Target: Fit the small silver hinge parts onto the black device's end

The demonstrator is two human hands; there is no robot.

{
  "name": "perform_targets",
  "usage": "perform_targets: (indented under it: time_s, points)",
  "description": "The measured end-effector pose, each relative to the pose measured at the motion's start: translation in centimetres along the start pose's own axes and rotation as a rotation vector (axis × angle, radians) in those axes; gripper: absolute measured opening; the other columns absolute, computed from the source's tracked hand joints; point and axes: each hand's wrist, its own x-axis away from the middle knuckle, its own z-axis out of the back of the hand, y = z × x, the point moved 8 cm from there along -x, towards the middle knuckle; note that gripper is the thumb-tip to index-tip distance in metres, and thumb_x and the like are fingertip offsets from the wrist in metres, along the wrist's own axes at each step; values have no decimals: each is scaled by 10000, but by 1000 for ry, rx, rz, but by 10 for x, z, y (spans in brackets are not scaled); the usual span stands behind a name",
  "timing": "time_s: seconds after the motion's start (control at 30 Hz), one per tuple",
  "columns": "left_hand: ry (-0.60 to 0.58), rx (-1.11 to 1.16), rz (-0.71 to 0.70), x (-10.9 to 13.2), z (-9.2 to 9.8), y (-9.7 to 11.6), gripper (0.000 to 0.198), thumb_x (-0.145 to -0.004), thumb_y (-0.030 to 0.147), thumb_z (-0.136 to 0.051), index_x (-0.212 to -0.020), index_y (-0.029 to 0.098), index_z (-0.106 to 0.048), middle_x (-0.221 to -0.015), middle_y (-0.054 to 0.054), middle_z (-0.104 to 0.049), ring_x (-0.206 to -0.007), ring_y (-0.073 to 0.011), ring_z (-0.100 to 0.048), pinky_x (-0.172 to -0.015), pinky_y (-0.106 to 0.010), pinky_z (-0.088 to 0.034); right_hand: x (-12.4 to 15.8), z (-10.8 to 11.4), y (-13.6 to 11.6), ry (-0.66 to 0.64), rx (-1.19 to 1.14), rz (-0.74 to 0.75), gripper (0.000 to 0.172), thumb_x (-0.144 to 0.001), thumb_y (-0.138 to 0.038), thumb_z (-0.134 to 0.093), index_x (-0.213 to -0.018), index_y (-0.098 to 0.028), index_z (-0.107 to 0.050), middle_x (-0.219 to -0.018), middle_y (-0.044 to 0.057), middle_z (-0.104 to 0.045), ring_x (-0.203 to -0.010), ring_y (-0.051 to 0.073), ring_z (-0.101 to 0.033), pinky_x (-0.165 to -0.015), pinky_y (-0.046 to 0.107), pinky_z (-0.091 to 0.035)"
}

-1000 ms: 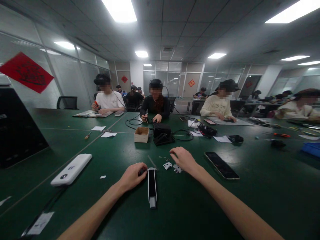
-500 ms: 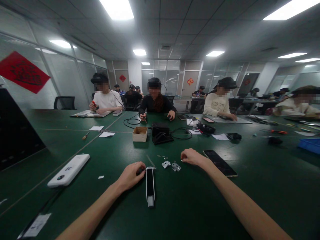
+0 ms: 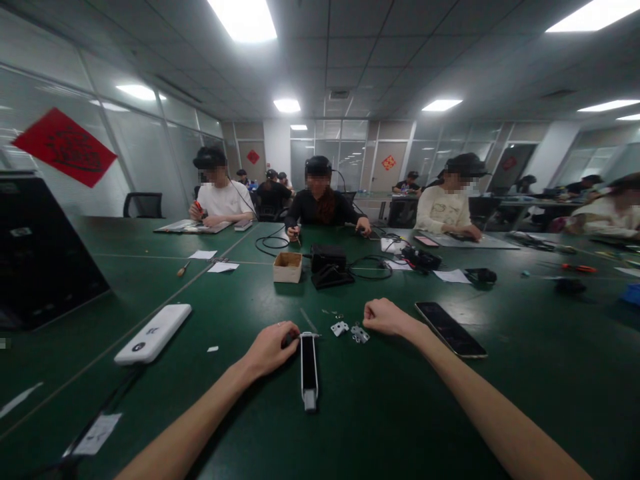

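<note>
A long black and silver device lies lengthwise on the green table in front of me. My left hand rests at its far end, fingers curled on a small dark part there. My right hand lies on the table to the right in a loose fist; what it holds, if anything, is hidden. Between the two hands lie small silver metal brackets and tiny screws. A thin metal rod lies just beyond the device.
A black phone lies right of my right hand, and a white power bank with a cable to the left. A cardboard box and black device with cables sit ahead. Several people work across the table. A dark monitor stands far left.
My right hand has drawn back from the brackets to the right and closed into a fist. My left hand has stayed at the device's end.
</note>
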Motion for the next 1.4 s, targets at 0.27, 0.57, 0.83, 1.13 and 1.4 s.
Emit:
perform_targets:
  time_s: [0.27, 0.57, 0.83, 1.13, 1.4]
  points:
    - [24, -20, -24, 0, -1, 0, 175, -843, 273, -496, -939, 180, -608, -853, -36, -644, -736, -166, -583, -664, -265, -446, 26, -18, -99, 361, -182, 342, 61, -792, -191, -552, -800, -160, -604, -800, 36, -618, -731, 151, -562, -679, 266, -449]
    - [36, -30, -23, 0, -2, -1, 147, -836, 259, -497, -914, 185, -597, -830, -21, -640, -714, -154, -580, -637, -245, -444, 44, -32, -115, 609, -244, 504, 69, -782, -121, -541, -757, -185, -534, -845, 59, -616, -841, 198, -550, -798, 353, -454]
    - [101, -27, -36, 1, 3, 0, 162, -817, 241, -513, -951, 179, -581, -862, -33, -633, -730, -163, -575, -668, -271, -458, 46, -32, -115, 650, -219, 527, 53, -832, -167, -523, -786, -186, -541, -792, 51, -589, -781, 192, -528, -757, 349, -448]
    - [200, -7, -317, 11, 7, 42, 118, -872, 223, -508, -952, 175, -581, -907, -47, -625, -837, -165, -573, -757, -281, -460, 59, -32, -127, 620, -251, 770, 92, -916, -207, -462, -902, -176, -548, -859, 67, -603, -836, 185, -530, -770, 339, -448]
    - [235, -52, -384, 14, 7, 50, 93, -888, 194, -503, -892, 181, -595, -840, -32, -639, -780, -148, -580, -721, -257, -444, 60, -32, -128, 624, -265, 808, 112, -927, -205, -442, -940, -179, -550, -879, 67, -609, -848, 180, -537, -770, 331, -455]
